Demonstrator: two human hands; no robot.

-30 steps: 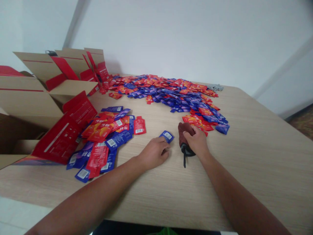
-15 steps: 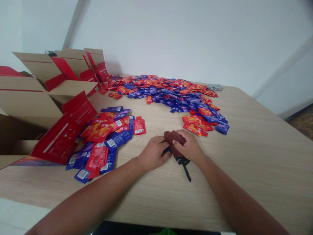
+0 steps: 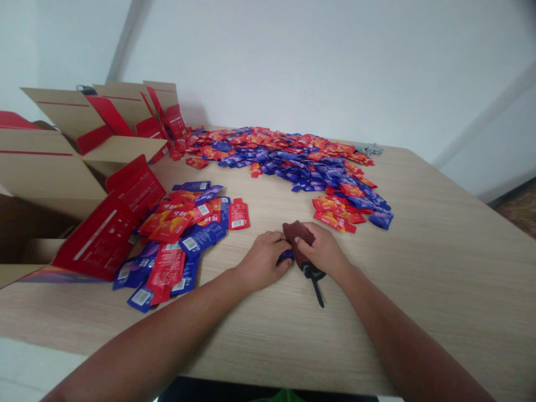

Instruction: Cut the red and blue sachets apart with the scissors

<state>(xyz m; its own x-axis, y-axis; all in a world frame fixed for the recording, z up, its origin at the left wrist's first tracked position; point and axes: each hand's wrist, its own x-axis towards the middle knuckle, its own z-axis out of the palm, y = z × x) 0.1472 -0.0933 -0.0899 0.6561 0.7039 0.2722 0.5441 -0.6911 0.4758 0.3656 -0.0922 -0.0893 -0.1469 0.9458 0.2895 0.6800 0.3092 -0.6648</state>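
My right hand (image 3: pixel 323 250) is closed around a red-brown object (image 3: pixel 298 234) with a black lower end and a thin black tail pointing toward me; its exact kind I cannot make out. My left hand (image 3: pixel 267 262) rests on the table, fingers curled onto a blue sachet (image 3: pixel 286 255), most of which the fingers and the brown object hide. The brown object's upper part leans against the left fingertips. Left of my left hand lies a loose red sachet (image 3: pixel 239 214). Beyond it spreads a small pile of red and blue sachets (image 3: pixel 171 218).
A large heap of red and blue sachets (image 3: pixel 288 156) stretches along the back of the table (image 3: pixel 435 251). Open cardboard boxes with red flaps (image 3: pixel 98 234) stand on the left. A grey cloth (image 3: pixel 369 149) lies at the back right, near the wall.
The brown object has shifted and turned slightly in my right hand, its black tail swinging a little to the left. My left hand stays nearly where it was.
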